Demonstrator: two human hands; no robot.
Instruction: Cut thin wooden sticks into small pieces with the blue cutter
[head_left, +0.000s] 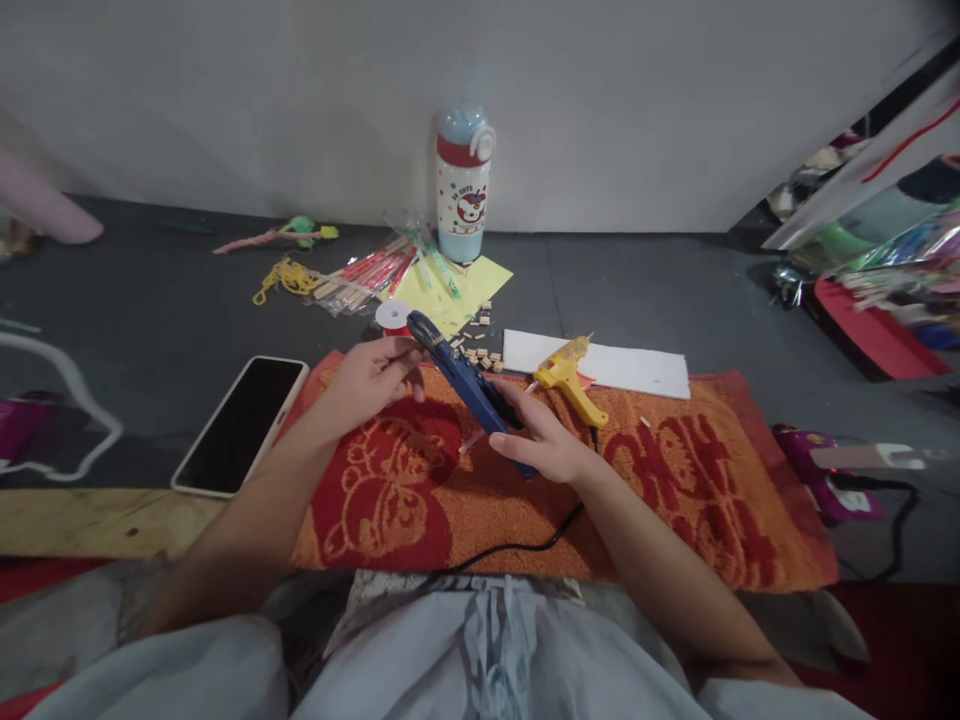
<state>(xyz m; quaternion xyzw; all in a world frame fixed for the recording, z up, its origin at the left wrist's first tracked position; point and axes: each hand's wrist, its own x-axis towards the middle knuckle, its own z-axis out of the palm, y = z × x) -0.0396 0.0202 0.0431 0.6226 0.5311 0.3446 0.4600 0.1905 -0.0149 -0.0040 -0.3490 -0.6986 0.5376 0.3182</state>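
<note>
A long dark blue tool (461,378) is held over an orange and red towel (675,480). My right hand (541,440) is wrapped round its near end. Fingers of my left hand (367,380) are pinched by its far black tip, beside a small spool of red ribbon (393,318). A yellow glue gun (570,378) lies on the towel just right of my right hand, with a black cord trailing toward me. Small wooden bits (474,345) are scattered beyond the tool.
A phone (240,425) lies face up left of the towel. Beyond are yellow paper (480,275), packets of sticks (367,275), a yellow string (285,275) and a dotted water bottle (462,185). White card (630,368) lies behind the towel. Shiny clutter fills the right.
</note>
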